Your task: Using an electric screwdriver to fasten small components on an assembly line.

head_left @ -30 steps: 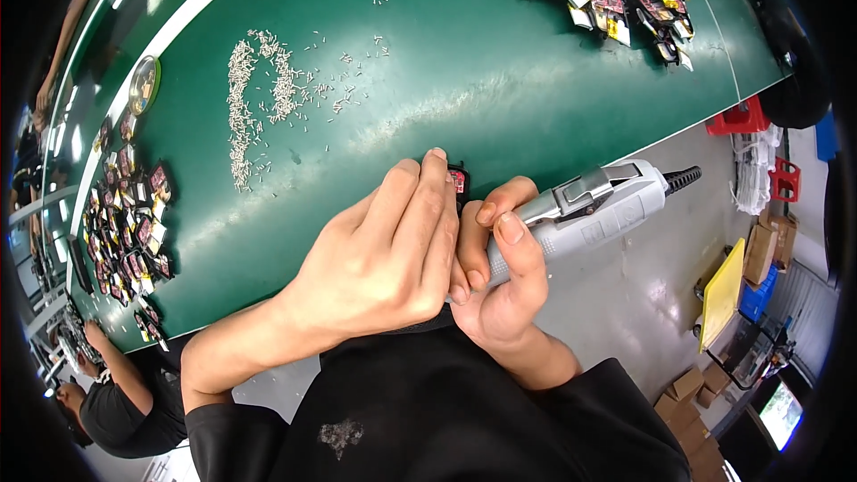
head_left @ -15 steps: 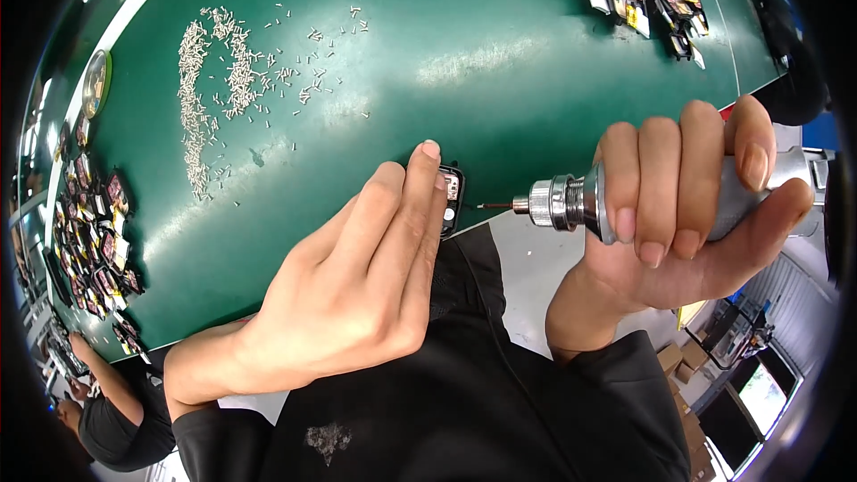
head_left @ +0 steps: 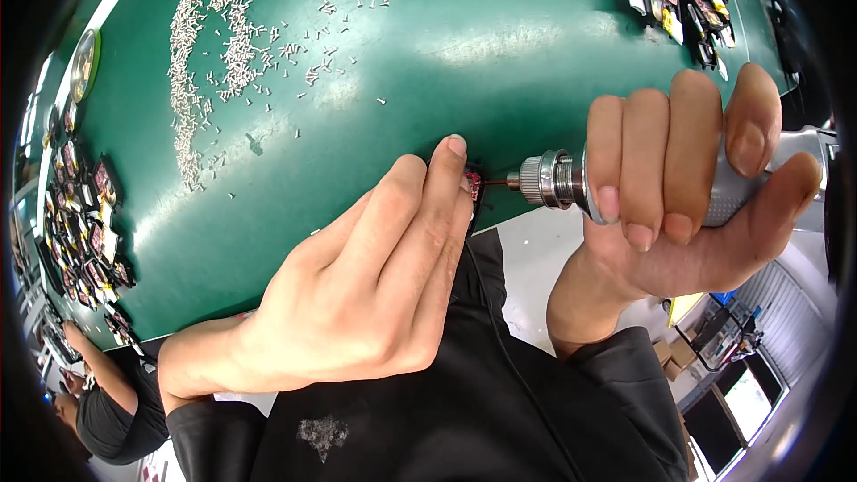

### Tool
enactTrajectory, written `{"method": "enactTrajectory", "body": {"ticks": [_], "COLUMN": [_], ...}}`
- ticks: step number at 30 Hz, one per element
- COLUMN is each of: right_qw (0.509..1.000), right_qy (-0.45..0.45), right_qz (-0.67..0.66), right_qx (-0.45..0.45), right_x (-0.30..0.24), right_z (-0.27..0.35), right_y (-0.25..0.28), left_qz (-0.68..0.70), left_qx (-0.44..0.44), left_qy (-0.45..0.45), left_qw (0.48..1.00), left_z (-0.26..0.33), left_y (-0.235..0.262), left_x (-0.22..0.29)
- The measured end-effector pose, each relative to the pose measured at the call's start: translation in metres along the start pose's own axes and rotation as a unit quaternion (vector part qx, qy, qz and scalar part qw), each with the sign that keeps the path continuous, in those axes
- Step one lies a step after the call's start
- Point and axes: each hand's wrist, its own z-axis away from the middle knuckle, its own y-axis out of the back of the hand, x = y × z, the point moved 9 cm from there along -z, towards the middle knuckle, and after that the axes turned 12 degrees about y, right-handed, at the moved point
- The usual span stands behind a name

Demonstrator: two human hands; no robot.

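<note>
My left hand (head_left: 366, 277) is closed round a small black electronic device (head_left: 474, 189) at the near edge of the green table (head_left: 295, 196). Its fingers cover most of the device; only a strip with a reddish part shows at the fingertips. Wrapped in my right hand (head_left: 683, 170) is a grey electric screwdriver (head_left: 555, 180) with a ribbed metal nose, lying level and pointing left. The thin bit reaches the open side of the device. Whether a screw sits at its tip is too small to tell.
Loose small screws (head_left: 184, 80) lie heaped and scattered on the table's far left. Piles of similar devices sit at the left edge (head_left: 85, 223) and far right (head_left: 678, 0). A round green-rimmed dish (head_left: 85, 65) stands at the left edge. Another person (head_left: 116, 411) is at lower left.
The screwdriver has moved a little left and its bit, apart from the device before, now meets it. My left hand has shifted slightly right with the device, which has turned. The view has shifted a little.
</note>
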Motion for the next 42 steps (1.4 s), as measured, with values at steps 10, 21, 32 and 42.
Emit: {"method": "enactTrajectory", "body": {"ticks": [10,21,32,42], "right_qw": [0.988,0.96,0.955,0.943], "right_qy": [0.03,0.181,0.055,0.061], "right_qz": [0.148,-0.203,-0.234,-0.262], "right_qx": [-0.034,0.071,0.173,0.193], "right_x": [0.006,-0.027,0.05,0.045], "right_z": [-0.014,-0.003,0.027,0.033], "right_y": [-0.026,-0.02,-0.024,-0.014], "left_qz": [0.041,0.059,-0.139,-0.064], "left_qx": [-0.012,0.048,0.134,0.106], "left_qy": [0.019,0.241,0.423,0.255], "left_qw": [0.999,0.968,0.885,0.959], "left_z": [0.001,0.073,0.164,0.075], "left_y": [0.007,0.078,0.121,0.064], "left_x": [-0.012,-0.074,-0.143,-0.127]}}
